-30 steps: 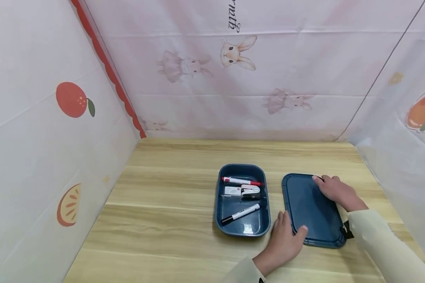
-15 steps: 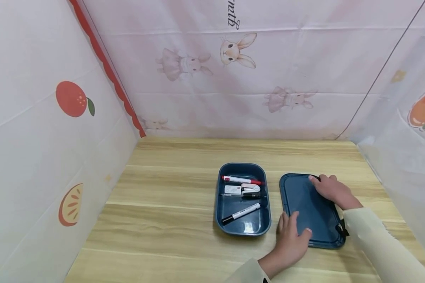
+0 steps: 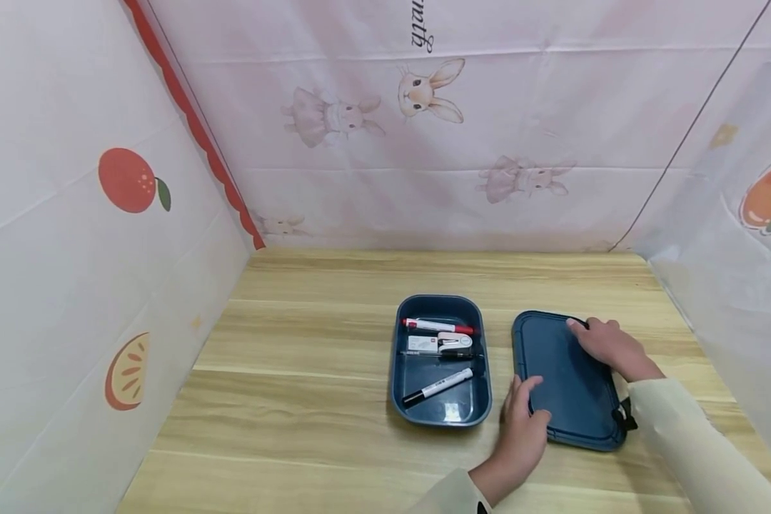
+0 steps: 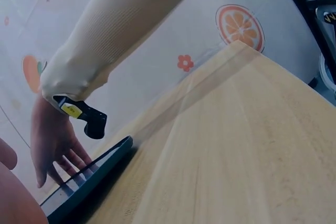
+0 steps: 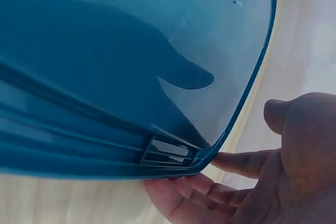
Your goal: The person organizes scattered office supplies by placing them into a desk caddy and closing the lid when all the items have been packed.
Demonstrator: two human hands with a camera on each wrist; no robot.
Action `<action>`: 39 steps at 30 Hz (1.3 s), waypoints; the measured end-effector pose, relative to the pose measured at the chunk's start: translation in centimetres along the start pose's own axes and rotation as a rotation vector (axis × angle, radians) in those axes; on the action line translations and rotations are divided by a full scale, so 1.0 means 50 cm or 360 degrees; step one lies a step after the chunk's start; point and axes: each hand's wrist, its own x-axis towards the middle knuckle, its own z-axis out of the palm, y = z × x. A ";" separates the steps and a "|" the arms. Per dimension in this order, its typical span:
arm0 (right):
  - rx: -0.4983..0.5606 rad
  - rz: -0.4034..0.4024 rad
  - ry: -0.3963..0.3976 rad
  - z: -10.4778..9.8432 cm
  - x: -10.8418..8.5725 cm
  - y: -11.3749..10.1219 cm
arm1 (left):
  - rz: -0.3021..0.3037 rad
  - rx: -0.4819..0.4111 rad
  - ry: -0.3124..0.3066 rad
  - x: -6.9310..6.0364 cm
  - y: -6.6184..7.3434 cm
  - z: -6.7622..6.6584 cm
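Observation:
A dark blue rectangular lid (image 3: 572, 378) lies on the wood-grain table, right of a matching box. My right hand (image 3: 610, 346) is at its far right corner in the head view, and in the right wrist view the fingers (image 5: 184, 198) touch the outer rim while the thumb stands apart. At the lid's near left edge is my left hand (image 3: 520, 442), fingers extended and thumb spread over the rim. The left wrist view shows the right hand (image 4: 55, 142) with straight fingers down at the lid (image 4: 100, 182); only a blurred part of the left hand shows there.
The open blue box (image 3: 395, 385) holds a red-capped marker (image 3: 433, 326), a black-capped marker (image 3: 438, 387), a dark pen (image 3: 456, 355), a white box-shaped item (image 3: 422, 344) and a small pale device (image 3: 455, 340). Printed cloth walls (image 3: 373, 207) surround the table (image 3: 283, 400).
The lid shifts slightly left, then back right, with the right hand staying at its corner. My left hand's fingers move from over the lid back toward its left edge. The box stays put.

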 end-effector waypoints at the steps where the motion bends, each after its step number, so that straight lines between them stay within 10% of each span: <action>1: 0.0015 -0.0003 0.0000 0.000 -0.001 0.002 | 0.0000 -0.0002 -0.0005 0.000 0.001 -0.001; 39: 0.0466 -0.0066 0.0002 -0.034 -0.036 0.005 | 0.0560 0.0579 -0.0338 -0.034 -0.005 -0.049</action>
